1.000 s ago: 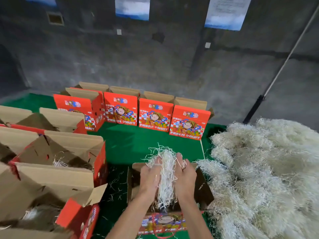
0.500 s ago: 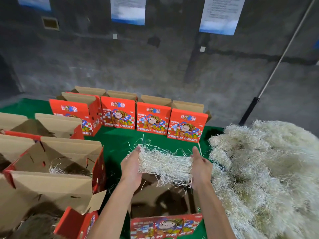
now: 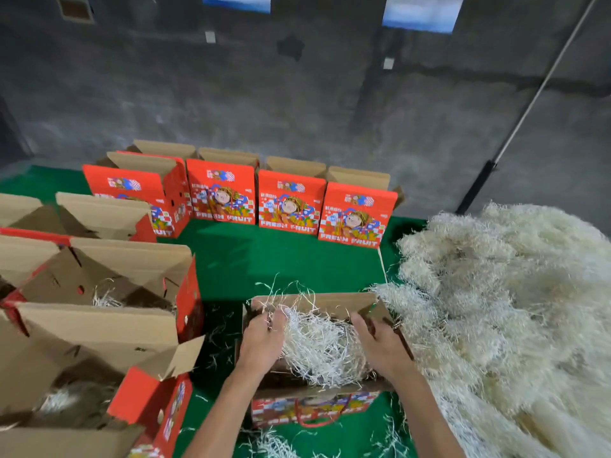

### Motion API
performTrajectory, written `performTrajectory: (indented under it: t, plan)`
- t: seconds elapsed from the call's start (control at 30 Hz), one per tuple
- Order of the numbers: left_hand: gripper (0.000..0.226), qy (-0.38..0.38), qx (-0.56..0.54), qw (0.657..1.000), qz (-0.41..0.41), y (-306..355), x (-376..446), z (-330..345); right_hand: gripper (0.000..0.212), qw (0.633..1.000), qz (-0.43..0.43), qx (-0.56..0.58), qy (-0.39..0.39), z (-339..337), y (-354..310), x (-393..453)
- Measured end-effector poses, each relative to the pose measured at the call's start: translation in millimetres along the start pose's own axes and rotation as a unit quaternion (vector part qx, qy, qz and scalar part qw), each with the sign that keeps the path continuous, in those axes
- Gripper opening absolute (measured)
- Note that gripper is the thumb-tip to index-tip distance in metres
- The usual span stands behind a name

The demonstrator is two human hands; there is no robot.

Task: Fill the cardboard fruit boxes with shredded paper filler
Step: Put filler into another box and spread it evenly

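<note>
An open red fruit box (image 3: 317, 406) stands right in front of me on the green cloth, with a wad of white shredded paper (image 3: 319, 347) lying inside it. My left hand (image 3: 263, 338) rests in the box's left side, fingers curled into strands at the wad's left end. On the wad's right side, my right hand (image 3: 380, 343) is inside the box with fingers apart, pressing on the paper. A big heap of shredded paper (image 3: 506, 309) lies just right of the box.
Three open boxes (image 3: 109, 282) crowd the left side, two with some shreds inside. Several upright red "Fresh Fruit" boxes (image 3: 291, 203) line the back of the green cloth (image 3: 264, 259). Loose shreds litter the cloth near me. A grey wall with a slanted pole (image 3: 529, 104) stands behind.
The wad, first bunched upright between my hands and then stretched out above the box, now lies down in the box. Both hands have dropped into the box with it.
</note>
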State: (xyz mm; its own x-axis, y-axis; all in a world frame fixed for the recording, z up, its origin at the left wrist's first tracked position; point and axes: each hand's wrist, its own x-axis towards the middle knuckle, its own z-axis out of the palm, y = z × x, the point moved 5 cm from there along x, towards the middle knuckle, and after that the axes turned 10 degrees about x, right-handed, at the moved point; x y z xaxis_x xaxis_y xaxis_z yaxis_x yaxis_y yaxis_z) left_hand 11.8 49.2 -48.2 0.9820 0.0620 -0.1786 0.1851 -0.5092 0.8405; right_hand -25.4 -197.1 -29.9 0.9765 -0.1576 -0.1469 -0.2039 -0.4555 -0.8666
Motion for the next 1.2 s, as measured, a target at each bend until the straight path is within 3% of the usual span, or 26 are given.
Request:
performTrajectory:
  t: [0.17,0.37,0.47,0.53,0.6,0.67,0.73,0.83,0.9,0.97,1.03,1.1,1.2]
  plan:
    - [0.063,0.000,0.104,0.993,0.053,-18.9,7.8,-9.9,0.116,0.971,0.137,-0.105,-0.162,18.2,33.2,-20.8]
    - [0.068,-0.076,0.115,0.990,0.043,-6.5,19.1,-7.9,0.097,0.937,0.140,-0.248,-0.201,36.2,34.8,-30.3]
    - [0.081,-0.138,0.125,0.982,0.005,-4.5,14.9,-7.2,0.089,0.942,0.118,-0.232,-0.210,37.2,29.5,-34.0]
    - [0.094,-0.164,0.069,0.983,-0.039,-1.8,9.5,-8.1,0.088,0.946,0.116,-0.192,-0.232,33.4,22.0,-36.9]
    - [0.098,-0.161,-0.059,0.981,-0.087,12.1,3.6,-8.6,0.096,0.954,0.114,-0.148,-0.234,28.8,7.7,-38.0]
    - [0.091,-0.128,-0.173,0.969,-0.123,27.6,-3.2,-9.5,0.097,0.972,0.114,-0.076,-0.193,25.1,-8.1,-38.2]
    - [0.064,-0.115,-0.295,0.937,-0.145,37.7,-6.4,-8.4,0.089,0.983,0.133,0.067,-0.106,22.4,-18.0,-37.6]
    - [0.033,-0.151,-0.455,0.868,-0.132,46.3,-16.8,2.3,0.078,0.933,0.126,0.333,0.050,15.8,-20.5,-36.7]
    - [0.032,-0.164,-0.470,0.852,-0.160,44.8,-27.2,14.1,0.084,0.897,0.113,0.424,0.056,16.6,-24.3,-37.0]
    - [0.034,-0.168,-0.423,0.868,-0.197,39.9,-38.9,29.9,0.093,0.889,0.089,0.446,0.060,15.7,-31.5,-37.0]
    - [0.031,-0.111,-0.358,0.905,-0.202,31.9,-39.2,35.0,0.098,0.892,0.057,0.426,0.142,7.0,-34.7,-37.1]
    - [0.037,-0.041,-0.336,0.919,-0.203,28.2,-37.1,26.6,0.080,0.886,0.006,0.391,0.250,-7.3,-38.5,-41.9]
    - [0.072,-0.082,-0.325,0.927,-0.168,45.0,-37.2,22.4,0.060,0.885,-0.062,0.352,0.298,-13.3,-45.9,-44.0]
